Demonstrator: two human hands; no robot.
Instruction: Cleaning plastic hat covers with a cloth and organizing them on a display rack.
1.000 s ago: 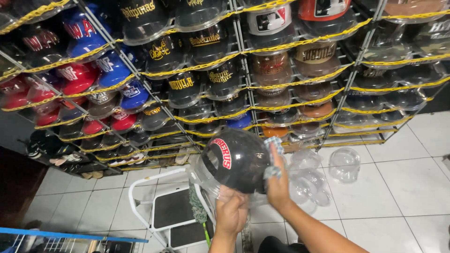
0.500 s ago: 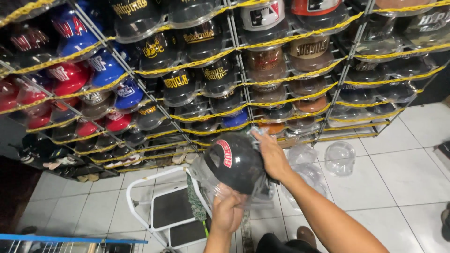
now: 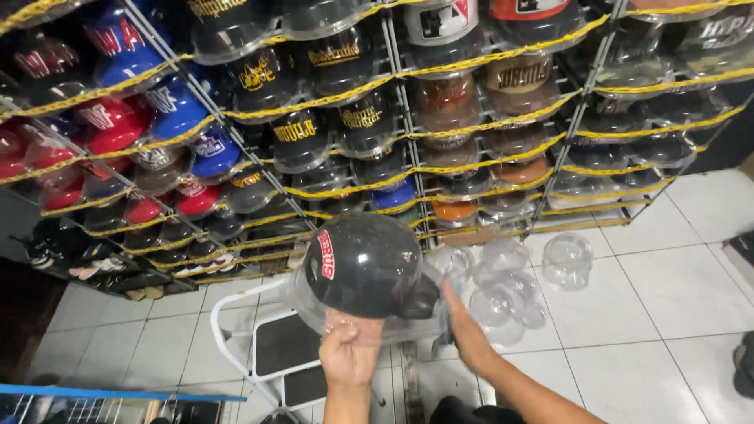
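Observation:
My left hand [image 3: 350,353] grips the underside of a clear plastic case [image 3: 310,310] that holds a black cap [image 3: 367,265] with a red and white emblem on its side. My right hand [image 3: 465,328] rests flat against the right edge of the case, just under the cap's brim, and is not closed around anything I can see. Both hands hold the cap up in front of the lower rows of a wire rack [image 3: 408,118] full of caps in clear cases.
Yellow chains [image 3: 487,59] run across the rack's rows. Several empty clear cases [image 3: 503,286] lie on the white tiled floor, one more [image 3: 567,259] to the right. A white step stool [image 3: 271,345] stands below left. A blue-edged cart [image 3: 118,396] is at bottom left.
My right hand slid from the top of the cap down to the right edge of its case. The cap has dropped slightly and my view has moved closer to the rack.

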